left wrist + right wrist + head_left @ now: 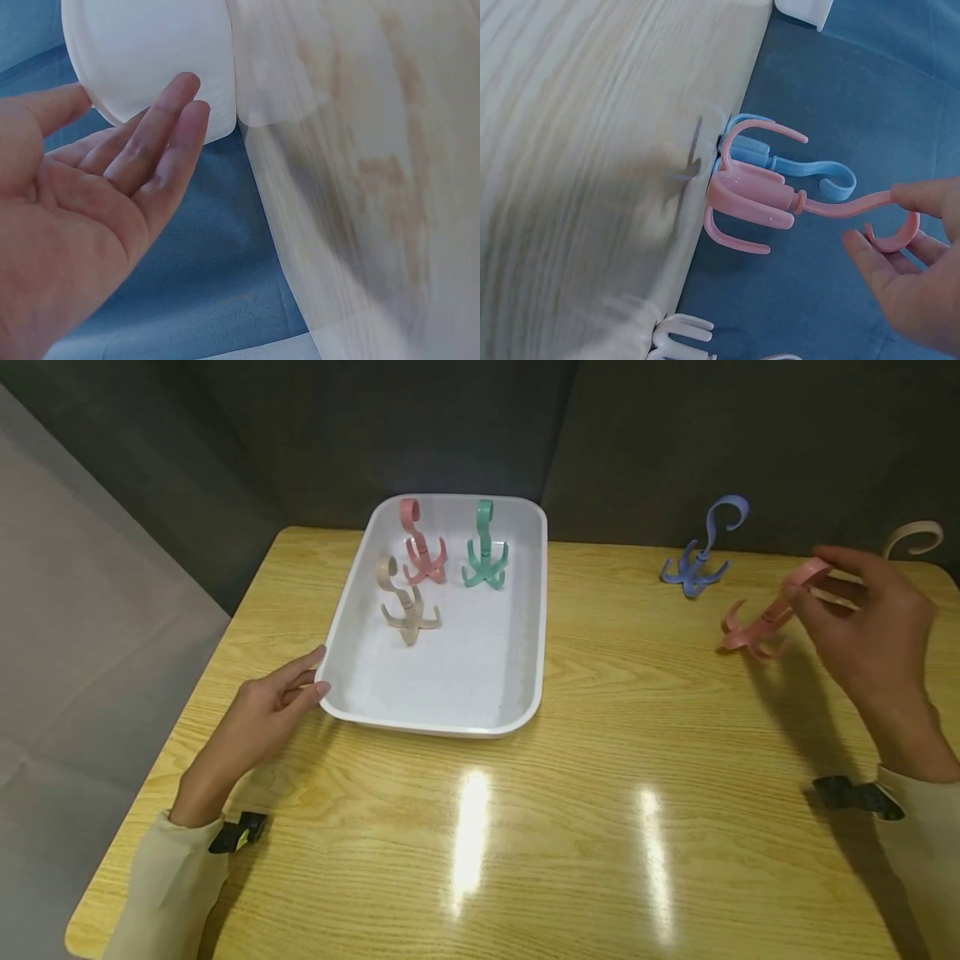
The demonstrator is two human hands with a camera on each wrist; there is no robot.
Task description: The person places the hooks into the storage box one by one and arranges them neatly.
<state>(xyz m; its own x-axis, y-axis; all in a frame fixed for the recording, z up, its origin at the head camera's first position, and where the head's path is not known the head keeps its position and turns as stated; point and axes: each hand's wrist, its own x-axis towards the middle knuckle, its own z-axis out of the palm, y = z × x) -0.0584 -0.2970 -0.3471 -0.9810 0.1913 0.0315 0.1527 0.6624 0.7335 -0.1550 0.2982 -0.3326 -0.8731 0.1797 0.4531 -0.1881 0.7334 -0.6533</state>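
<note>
My right hand (873,627) pinches the curved top of a pink multi-prong hook (768,622). The prongs hang low, tilted; in the right wrist view this pink hook (754,196) overlaps a blue hook (750,150) behind it. My left hand (262,710) touches the near-left corner of a white tray (517,722) with thumb and fingertips. In the left wrist view its fingers (161,142) are fairly straight against the tray's outer wall (161,45). Inside the tray stand another pink hook (425,564), a green hook (485,560) and a beige hook (410,610).
The blue hook stands upright near the table's back edge. A second beige hook (913,531) is at the far right, partly hidden behind my right hand. Dark cloth (637,443) hangs behind the wood-grain table (600,843).
</note>
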